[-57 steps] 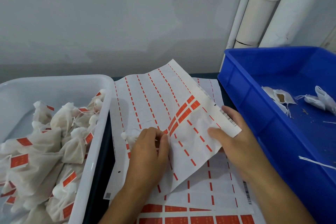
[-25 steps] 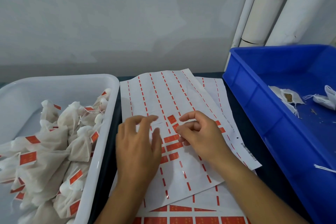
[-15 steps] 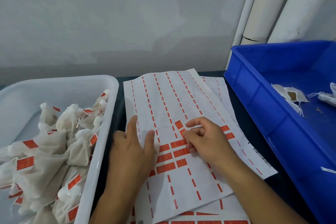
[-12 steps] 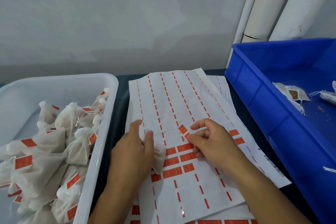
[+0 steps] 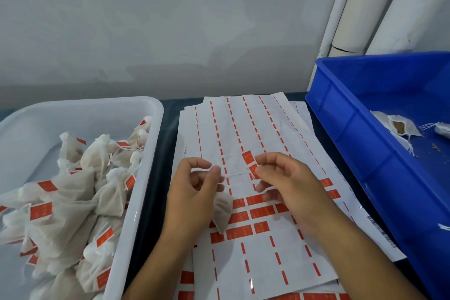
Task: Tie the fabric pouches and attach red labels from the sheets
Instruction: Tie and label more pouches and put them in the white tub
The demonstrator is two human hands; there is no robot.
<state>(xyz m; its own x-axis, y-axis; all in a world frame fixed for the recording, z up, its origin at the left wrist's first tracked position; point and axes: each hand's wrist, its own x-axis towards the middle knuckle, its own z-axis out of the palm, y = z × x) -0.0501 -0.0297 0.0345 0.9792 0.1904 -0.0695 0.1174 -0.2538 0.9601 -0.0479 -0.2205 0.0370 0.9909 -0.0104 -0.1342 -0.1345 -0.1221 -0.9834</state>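
While the left hand (image 5: pixel 194 198) keeps a small fabric pouch (image 5: pixel 222 212) tucked under its curled lower fingers, its thumb and forefinger are drawn close together above, perhaps pinching the pouch's string, though that is too fine to tell. The pouch hangs just below those fingers, resting on the top label sheet (image 5: pixel 258 263), probably so the neck stays free for a label. Just right of them, the right hand (image 5: pixel 289 192) has its fingers (image 5: pixel 261 173) curled narrow around a red label (image 5: pixel 253 168), which seems to be peeling up from the sheet; the hand's lower edge lies on the paper, which likely steadies the sheet. Directly under both hands run the few rows of red labels still unpeeled (image 5: pixel 261 212); the rest of the sheet shows only thin red dashes where labels are gone. More sheets lie stacked beneath it on the dark surface (image 5: pixel 148 214).

Left of the fingers, well apart, a white tub (image 5: pixel 136 192) holds a heap of tied, labelled pouches (image 5: pixel 73 202), within reach for dropping finished ones. Right of the fingers, beyond the sheets' edge, a blue crate (image 5: pixel 365 153) holds a few loose pouches (image 5: pixel 401 126), one gaping open with brown filling, apparently the untied stock. Beyond the fingers, a plain grey wall (image 5: pixel 170 31) rises behind the surface, and white pipes (image 5: pixel 365 7) stand in the right corner.
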